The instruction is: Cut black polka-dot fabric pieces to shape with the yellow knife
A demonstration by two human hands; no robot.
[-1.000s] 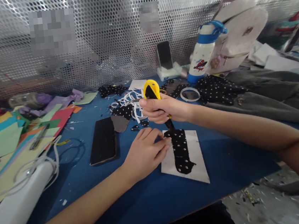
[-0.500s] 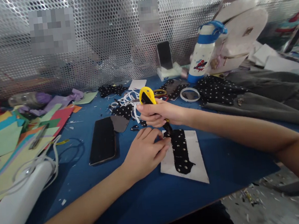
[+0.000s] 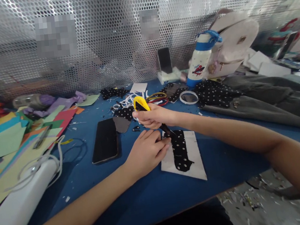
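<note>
My right hand [image 3: 154,117] is wrapped round a yellow and black glue gun [image 3: 141,105], whose black nozzle points down at the top of a black strip of white-dotted fabric [image 3: 180,150]. The strip lies on a white card [image 3: 194,158] on the blue table [image 3: 153,198]. My left hand [image 3: 146,152] rests at the card's left edge, its fingertips pinched against the strip's upper end just below the nozzle.
A black phone [image 3: 106,140] lies left of my hands. Coloured paper sheets [image 3: 10,136] and a white roll [image 3: 17,205] fill the left side. Behind are white strips [image 3: 123,102], scissors [image 3: 156,98], a tape ring [image 3: 188,97], a bottle [image 3: 200,59], dotted fabric [image 3: 216,93] and grey cloth [image 3: 269,103].
My right hand has tilted the glue gun further left and lowered it, bringing the nozzle down to the strip's top. My left hand has stayed pinched at the strip. The view shifted slightly.
</note>
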